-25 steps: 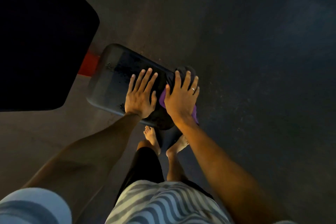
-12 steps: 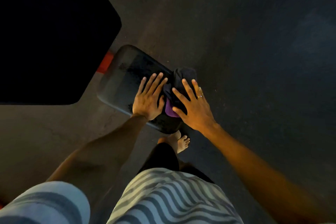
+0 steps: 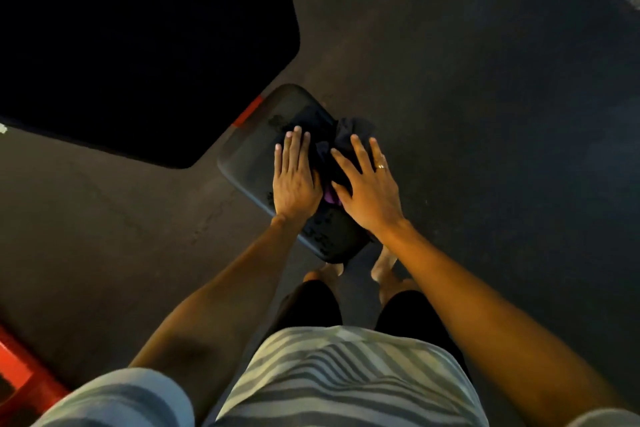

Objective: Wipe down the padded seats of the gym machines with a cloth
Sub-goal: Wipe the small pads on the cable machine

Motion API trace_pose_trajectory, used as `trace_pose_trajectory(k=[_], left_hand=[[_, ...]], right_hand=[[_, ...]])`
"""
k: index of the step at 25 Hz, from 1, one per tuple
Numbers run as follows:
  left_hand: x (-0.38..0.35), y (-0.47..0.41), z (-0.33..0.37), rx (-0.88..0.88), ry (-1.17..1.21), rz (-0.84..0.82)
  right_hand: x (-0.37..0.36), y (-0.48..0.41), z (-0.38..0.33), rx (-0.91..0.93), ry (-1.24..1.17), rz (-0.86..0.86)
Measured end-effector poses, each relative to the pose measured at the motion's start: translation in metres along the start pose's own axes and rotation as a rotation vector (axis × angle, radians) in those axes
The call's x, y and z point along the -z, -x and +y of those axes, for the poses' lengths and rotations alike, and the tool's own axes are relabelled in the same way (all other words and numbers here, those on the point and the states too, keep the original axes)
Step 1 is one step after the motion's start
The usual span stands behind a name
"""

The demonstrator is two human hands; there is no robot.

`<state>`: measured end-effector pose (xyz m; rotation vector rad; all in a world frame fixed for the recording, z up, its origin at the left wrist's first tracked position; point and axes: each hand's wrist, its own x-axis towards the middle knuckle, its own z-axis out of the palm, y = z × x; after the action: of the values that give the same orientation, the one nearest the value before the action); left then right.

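A small black padded seat (image 3: 252, 152) lies below me, tilted from upper left to lower right. A dark cloth (image 3: 349, 130) with a purple patch is bunched on its right side. My left hand (image 3: 294, 180) lies flat on the seat with straight fingers, just left of the cloth. My right hand (image 3: 367, 189) presses flat on the cloth, fingers spread, a ring on one finger. Part of the cloth is hidden under my right palm.
A large black pad (image 3: 138, 38) fills the upper left, joined to the seat by a red frame piece (image 3: 247, 111). Another red frame part (image 3: 20, 367) sits at the lower left. My bare feet (image 3: 382, 263) stand on the dark floor (image 3: 485, 114) under the seat's near end.
My right hand has slid with the cloth to the left, toward the middle of the seat. My left hand's fingers have drawn together. The view has shifted, the large pad now reaching further right.
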<state>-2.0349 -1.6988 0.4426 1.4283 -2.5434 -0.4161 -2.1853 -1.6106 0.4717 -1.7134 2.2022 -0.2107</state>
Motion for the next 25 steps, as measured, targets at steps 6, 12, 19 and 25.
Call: trace_pose_trajectory(k=[6,12,19,25], left_hand=[[0.000,0.003,0.000,0.204,0.056,0.046],[-0.003,0.003,0.001,0.283,0.038,0.062],[-0.001,-0.001,0.020,0.401,0.040,0.069],[-0.002,-0.001,0.023,0.423,0.051,0.074]], right_hand=[[-0.002,0.021,0.001,0.105,0.064,-0.094],[0.015,-0.100,-0.014,0.176,-0.142,-0.192],[0.019,-0.052,0.018,0.017,-0.275,-0.213],[0.021,-0.063,0.015,0.134,-0.170,-0.244]])
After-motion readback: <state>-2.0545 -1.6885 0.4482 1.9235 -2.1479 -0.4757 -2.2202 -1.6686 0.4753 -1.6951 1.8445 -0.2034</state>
